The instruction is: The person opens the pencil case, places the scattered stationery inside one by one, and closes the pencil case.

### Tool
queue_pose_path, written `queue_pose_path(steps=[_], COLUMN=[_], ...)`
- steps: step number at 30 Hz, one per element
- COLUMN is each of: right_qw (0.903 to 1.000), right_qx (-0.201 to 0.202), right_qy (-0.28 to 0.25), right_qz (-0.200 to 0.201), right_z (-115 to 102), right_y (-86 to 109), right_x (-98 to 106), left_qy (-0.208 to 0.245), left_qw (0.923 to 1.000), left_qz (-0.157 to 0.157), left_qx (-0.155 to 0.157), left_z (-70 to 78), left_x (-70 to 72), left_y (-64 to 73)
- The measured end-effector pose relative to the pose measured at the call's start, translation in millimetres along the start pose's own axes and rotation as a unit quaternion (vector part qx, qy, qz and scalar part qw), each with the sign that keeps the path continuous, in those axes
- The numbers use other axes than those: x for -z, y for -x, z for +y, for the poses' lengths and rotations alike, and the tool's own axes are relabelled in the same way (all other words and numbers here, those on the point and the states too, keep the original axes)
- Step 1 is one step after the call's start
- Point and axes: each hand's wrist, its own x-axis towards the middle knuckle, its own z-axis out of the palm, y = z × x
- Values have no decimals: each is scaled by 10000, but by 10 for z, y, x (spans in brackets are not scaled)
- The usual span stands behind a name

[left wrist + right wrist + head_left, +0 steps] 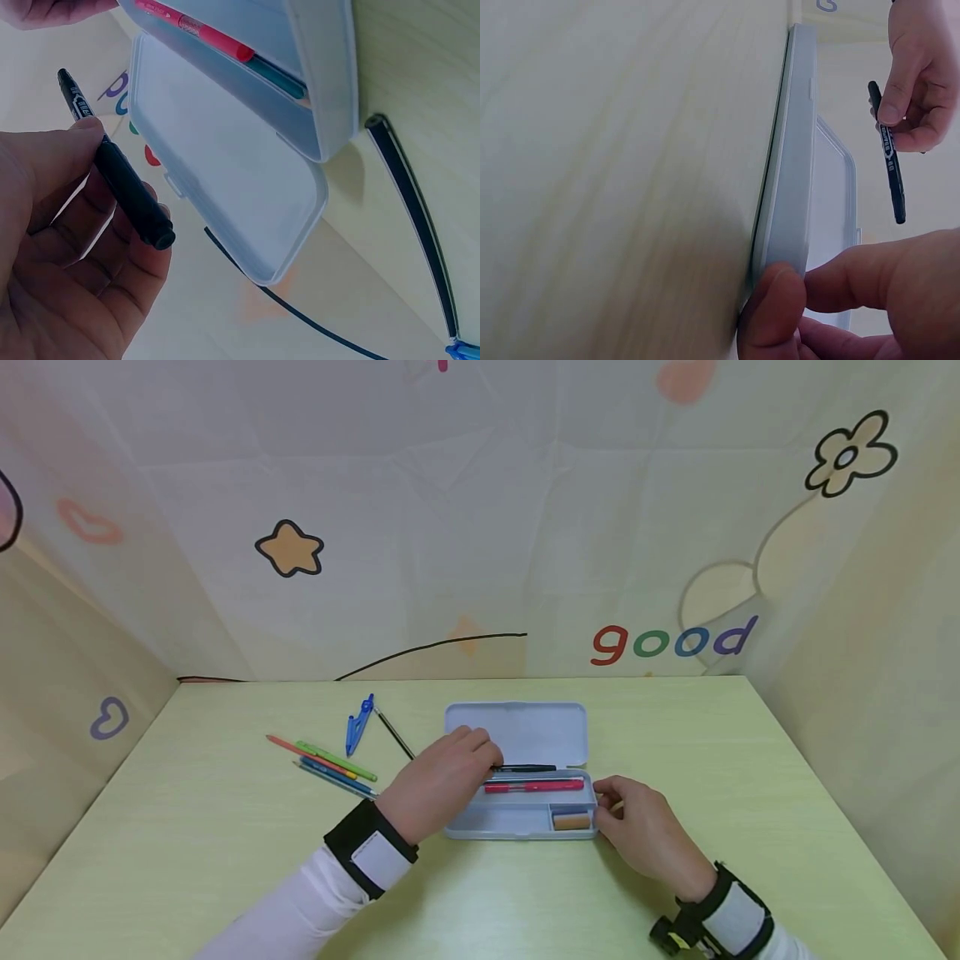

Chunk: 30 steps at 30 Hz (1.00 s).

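Note:
My left hand (450,777) pinches a black marker pen (124,176) between thumb and fingers, held over a pale blue pencil case (517,835). The case lies flat with its lid (517,727) folded back. Inside it are a red pen (536,786), a dark teal pencil (274,75) beside it, and a tan eraser (572,822) in the small compartment at front right. My right hand (641,827) holds the right end of the case, its thumb (776,304) and fingers against the end wall.
Left of the case lie a blue compass (360,725), a black-striped pencil (393,732), a green pen (337,760), an orange pencil (300,749) and blue pencils (337,774). A printed cloth backdrop (450,527) stands behind the table (225,860).

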Motion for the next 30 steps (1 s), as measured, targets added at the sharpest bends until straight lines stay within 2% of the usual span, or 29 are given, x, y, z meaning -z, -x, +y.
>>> queue_pose_path(steps=[15, 30], right_qw=[10000, 10000], right_qx=[84, 73], right_qy=[-12, 18], right_qz=[18, -9], right_z=[14, 17], right_y=[1, -6], right_x=[-4, 0], left_qy=[179, 69], left_qw=[9996, 9998], left_qz=[-191, -192], left_qx=[130, -37], left_z=[94, 158], left_x=[-108, -263], left_y=[-145, -266])
